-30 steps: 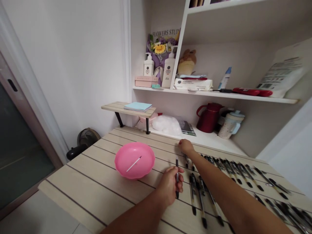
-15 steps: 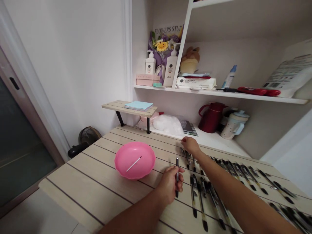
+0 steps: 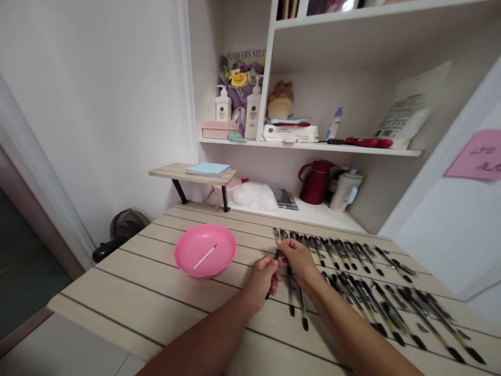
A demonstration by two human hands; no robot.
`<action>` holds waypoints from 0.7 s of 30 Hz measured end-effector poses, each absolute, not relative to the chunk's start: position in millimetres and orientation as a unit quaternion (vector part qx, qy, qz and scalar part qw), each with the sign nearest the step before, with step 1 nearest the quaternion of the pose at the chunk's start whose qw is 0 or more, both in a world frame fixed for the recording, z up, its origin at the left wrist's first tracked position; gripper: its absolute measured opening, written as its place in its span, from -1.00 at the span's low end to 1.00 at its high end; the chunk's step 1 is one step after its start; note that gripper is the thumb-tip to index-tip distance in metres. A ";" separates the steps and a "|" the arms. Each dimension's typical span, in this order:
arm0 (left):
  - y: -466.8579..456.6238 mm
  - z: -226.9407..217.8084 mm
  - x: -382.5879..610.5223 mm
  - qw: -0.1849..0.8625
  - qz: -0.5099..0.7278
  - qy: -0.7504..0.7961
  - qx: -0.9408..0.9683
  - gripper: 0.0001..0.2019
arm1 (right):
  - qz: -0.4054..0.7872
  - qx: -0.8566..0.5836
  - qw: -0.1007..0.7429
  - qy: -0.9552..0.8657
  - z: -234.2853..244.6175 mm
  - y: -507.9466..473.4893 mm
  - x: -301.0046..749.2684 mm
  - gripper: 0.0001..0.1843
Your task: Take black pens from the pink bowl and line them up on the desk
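Observation:
My left hand (image 3: 263,283) is closed round a dark pen (image 3: 277,254), which stands tilted with its lower end below the fist. Close against it, my right hand (image 3: 299,259) pinches the pen's upper end between thumb and fingers; the tip is hidden there. To the left sits a pink bowl (image 3: 183,256) with a scalloped rim. A thin white pen refill (image 3: 205,257) with a dark tip lies in it. Several black-and-clear pens (image 3: 303,313) lie beneath and beside my right hand.
More pens (image 3: 352,292) spread in two rows along the right of the slatted table (image 3: 156,308). Behind stands a small raised shelf (image 3: 172,171) with blue paper (image 3: 208,169). A red jug (image 3: 315,183) and a pale cup (image 3: 345,192) stand at the back.
My right hand has come back from the far row of pens to the pen's upper end, beside my left hand. The view has turned to the right.

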State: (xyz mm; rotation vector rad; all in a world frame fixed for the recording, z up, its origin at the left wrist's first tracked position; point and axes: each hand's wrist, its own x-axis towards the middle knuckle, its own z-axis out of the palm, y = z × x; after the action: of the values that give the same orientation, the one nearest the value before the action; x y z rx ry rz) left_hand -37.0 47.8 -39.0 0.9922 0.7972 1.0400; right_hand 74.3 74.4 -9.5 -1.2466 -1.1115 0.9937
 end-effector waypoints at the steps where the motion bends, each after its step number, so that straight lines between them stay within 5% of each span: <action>1: 47.0 -39.1 -37.3 0.673 0.461 0.360 0.453 -0.71 | 0.414 -0.530 0.570 -0.471 -8.7 72.8 73.6 -0.59; 8: 42.5 -32.8 -41.7 0.635 0.488 0.358 0.481 -0.67 | 0.353 -0.516 0.603 -0.496 1.6 54.7 61.2 -0.62; 21: 43.6 -32.9 -41.5 0.622 0.480 0.356 0.506 -0.69 | 0.495 -0.424 0.616 -0.441 3.8 43.8 57.7 -0.63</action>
State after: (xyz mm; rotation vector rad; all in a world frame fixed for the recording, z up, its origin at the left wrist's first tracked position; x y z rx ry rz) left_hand -41.5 43.6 -32.9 1.1612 0.8172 1.1031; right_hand 57.7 43.8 3.8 -0.9770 -1.0167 1.1408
